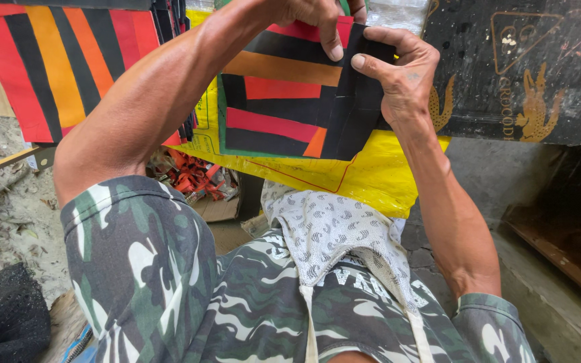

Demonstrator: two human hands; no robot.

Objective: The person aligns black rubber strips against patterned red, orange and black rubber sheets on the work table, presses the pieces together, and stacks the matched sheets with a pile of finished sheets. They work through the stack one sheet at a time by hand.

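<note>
At chest height before you, both your hands meet on a striped fabric panel, a patchwork of black, red and orange bands. Your left hand curls down over its top edge, fingers closed on the cloth, the index tip pressing the black strip. Your right hand pinches the same black strip from the right side, thumb in front, fingers hidden behind the fabric. The two hands sit just beside each other, thumb and fingertip nearly touching.

Behind the panel hangs a yellow plastic sheet, its lower edge drooping toward your lap. A second striped cloth in the same colours hangs at upper left, well apart from your hands. At upper right, a dark printed sack hangs with its ragged lower edge just beside your right wrist.

Below your left forearm, an open cardboard box holds a jumble of red and orange fabric scraps. A white patterned cloth with drawstrings lies across your camouflage shirt.

Sandy ground strewn with debris spreads to your left, with a black mesh bundle at the lower left corner. To your right, a wooden shelf edge borders a concrete step.
</note>
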